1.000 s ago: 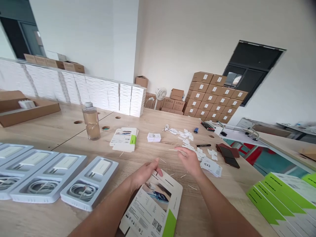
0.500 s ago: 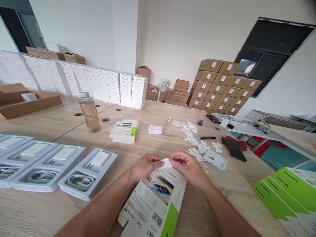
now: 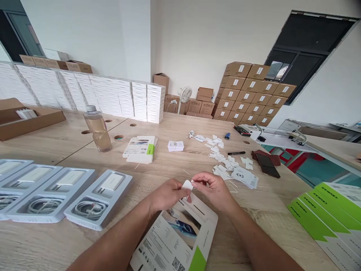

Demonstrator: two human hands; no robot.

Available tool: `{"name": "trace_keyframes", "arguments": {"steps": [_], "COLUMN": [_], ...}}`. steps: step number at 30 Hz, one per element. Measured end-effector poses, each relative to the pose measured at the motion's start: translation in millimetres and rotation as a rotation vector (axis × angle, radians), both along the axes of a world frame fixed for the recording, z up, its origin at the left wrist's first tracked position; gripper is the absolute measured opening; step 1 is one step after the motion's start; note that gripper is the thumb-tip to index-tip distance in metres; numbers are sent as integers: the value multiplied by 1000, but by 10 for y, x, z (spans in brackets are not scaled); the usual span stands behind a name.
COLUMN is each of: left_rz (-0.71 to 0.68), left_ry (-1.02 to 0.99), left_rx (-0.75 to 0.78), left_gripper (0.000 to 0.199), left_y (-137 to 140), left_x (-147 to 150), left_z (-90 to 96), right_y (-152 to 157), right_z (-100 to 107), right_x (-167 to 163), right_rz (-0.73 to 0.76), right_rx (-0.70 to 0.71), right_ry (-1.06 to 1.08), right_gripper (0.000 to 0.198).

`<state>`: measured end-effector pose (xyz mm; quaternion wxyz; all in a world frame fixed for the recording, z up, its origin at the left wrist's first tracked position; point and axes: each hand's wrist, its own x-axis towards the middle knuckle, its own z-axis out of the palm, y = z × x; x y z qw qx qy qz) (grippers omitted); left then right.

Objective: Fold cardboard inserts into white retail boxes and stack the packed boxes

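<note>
A flattened printed box (image 3: 169, 241), white with a green corner and a picture of a phone, lies at a slant on the table under my forearms. Just over its far end is a small white card flap (image 3: 187, 184). My left hand (image 3: 169, 195) pinches this flap between thumb and fingers. From the other side, my right hand (image 3: 213, 188) has its fingertips closed on the flap's right edge. Whether the flap is joined to the box is hidden by my fingers.
Grey trays (image 3: 98, 199) with chargers and coiled cables stand at left, behind them a bottle (image 3: 98, 130). Flat boxes (image 3: 140, 149) and cards (image 3: 175, 145) lie ahead. Paper scraps (image 3: 222, 163), a pen (image 3: 236, 153) and a phone (image 3: 267, 165) are at right, near green-white boxes (image 3: 318, 210).
The white flap has tipped more upright between my hands, and my left thumb has shifted lower on it. The box's far end has swung slightly right. The view has shifted slightly.
</note>
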<state>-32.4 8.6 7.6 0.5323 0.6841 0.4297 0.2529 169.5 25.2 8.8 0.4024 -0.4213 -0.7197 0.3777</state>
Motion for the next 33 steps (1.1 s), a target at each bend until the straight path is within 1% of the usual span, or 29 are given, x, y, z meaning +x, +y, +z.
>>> {"name": "trace_keyframes", "arguments": {"steps": [3,6,12,17,21,24,28,33], "left_rz": [32,52,69,99,125,126,126,149], "left_ry": [2,-9,-13,-18,-32,-44,-54,-39], "left_rx": [-5,25,35,73,29,0,19,27], "left_gripper": [52,55,58,57,55,54,53,54], "left_y": [14,21,24,26,22,20,19,23], "left_x": [2,3,14,39,54,59,67,89], "left_z": [-22,-47,-89,-75,-38,-27,-38,-72], "right_y": [18,22,12,33,41,47,52,45], "right_z": [-26,-38,-24,-45,-57,-60,-64,-52], "right_x": [18,25,20,31,31,30,31,25], "right_rz": [-23,-51,-68,-37,-66,-73,-57,-66], "right_rx": [65,126,246,340,397,418,424,262], "right_ry": [-46,-54,-92,-113,-140,-152,-136,-73], "right_gripper": [10,9,8,7,8,9,7,7]}}
